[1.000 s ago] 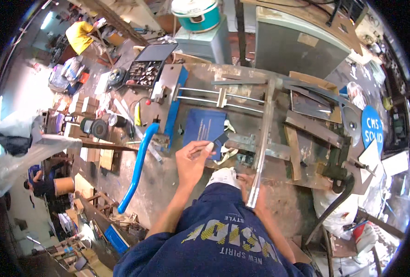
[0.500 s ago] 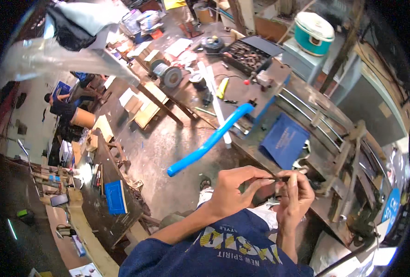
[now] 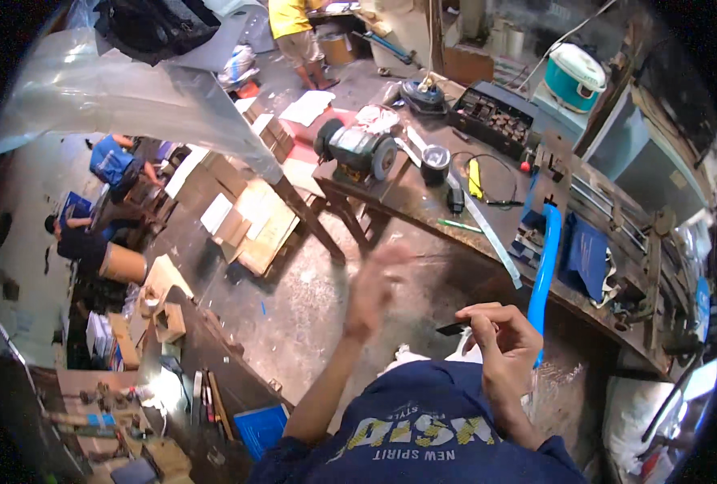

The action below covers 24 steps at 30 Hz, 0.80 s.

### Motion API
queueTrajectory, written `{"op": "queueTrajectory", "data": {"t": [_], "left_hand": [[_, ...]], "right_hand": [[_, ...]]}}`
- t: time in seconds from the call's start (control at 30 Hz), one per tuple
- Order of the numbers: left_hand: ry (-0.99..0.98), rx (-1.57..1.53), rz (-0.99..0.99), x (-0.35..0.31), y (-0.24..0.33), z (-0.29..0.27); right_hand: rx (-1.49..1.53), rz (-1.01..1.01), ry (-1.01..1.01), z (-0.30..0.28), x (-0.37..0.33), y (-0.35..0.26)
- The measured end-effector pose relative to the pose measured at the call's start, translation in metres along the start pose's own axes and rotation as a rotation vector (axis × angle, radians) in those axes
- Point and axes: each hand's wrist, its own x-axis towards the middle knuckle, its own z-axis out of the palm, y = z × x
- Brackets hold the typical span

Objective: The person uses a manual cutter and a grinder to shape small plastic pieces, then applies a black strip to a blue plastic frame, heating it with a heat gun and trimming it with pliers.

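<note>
My right hand is in front of my chest, its thumb and fingers pinched on a small, thin, dark flat piece that points left. What the piece is I cannot make out. My left hand is raised to the left of it, over the floor and apart from the piece. It is blurred by motion, but its fingers look apart, with nothing visible in them. A bright blue handle-like tube sticks out from the bench edge just beyond my right hand.
The workbench ahead carries a bench grinder, a black cup, a yellow tool and a tray of small parts. A dark blue pouch lies at right. Stacked boards stand left. Other people sit farther off.
My left hand has let go of the small dark piece and moved left, away from the right hand, which still holds it. The view has turned, so the bench and blue tube appear farther right.
</note>
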Motion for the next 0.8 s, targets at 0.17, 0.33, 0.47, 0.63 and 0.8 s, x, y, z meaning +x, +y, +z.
{"op": "queueTrajectory", "data": {"t": [0.17,0.33,0.47,0.63,0.8], "left_hand": [[0.195,-0.003,-0.287,0.083,-0.155,-0.135],[0.242,-0.070,-0.451,0.147,-0.234,-0.176],[0.269,-0.225,-0.386,0.192,-0.290,-0.192],[0.083,0.097,-0.441,0.181,-0.322,-0.178],[0.059,0.464,-0.307,0.182,-0.317,-0.162]], "right_hand": [[0.132,0.239,0.141,0.025,0.037,0.050],[0.163,0.261,0.223,0.044,0.084,0.098],[0.101,0.302,0.145,0.074,0.151,0.132],[0.208,0.173,0.153,0.112,0.215,0.140],[0.586,0.310,0.110,0.152,0.255,0.135]]}}
